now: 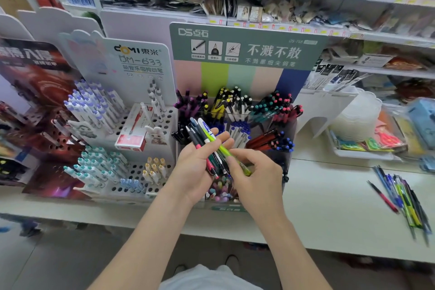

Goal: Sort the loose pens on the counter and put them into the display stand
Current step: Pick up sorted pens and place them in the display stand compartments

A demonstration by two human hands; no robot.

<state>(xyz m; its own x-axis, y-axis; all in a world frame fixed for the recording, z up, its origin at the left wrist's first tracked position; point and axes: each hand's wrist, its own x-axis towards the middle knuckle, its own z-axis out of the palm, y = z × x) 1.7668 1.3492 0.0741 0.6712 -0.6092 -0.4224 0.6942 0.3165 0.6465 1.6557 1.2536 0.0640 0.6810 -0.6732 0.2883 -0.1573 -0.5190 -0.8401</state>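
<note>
Bunch of pens (pixel 196 138) lies fanned across our left hand (pixel 195 167), gripped loosely so colours show. Right hand (pixel 256 172) pinches the lime pen (pixel 221 148), probably to single it out for the display stand (pixel 247 37) just behind. More loose pens (pixel 400 198) on the counter (pixel 329 195), far right.

Open counter (pixel 329 200) right of crowded display stand (pixel 247 54), loose pens (pixel 402 198) farther right
</note>
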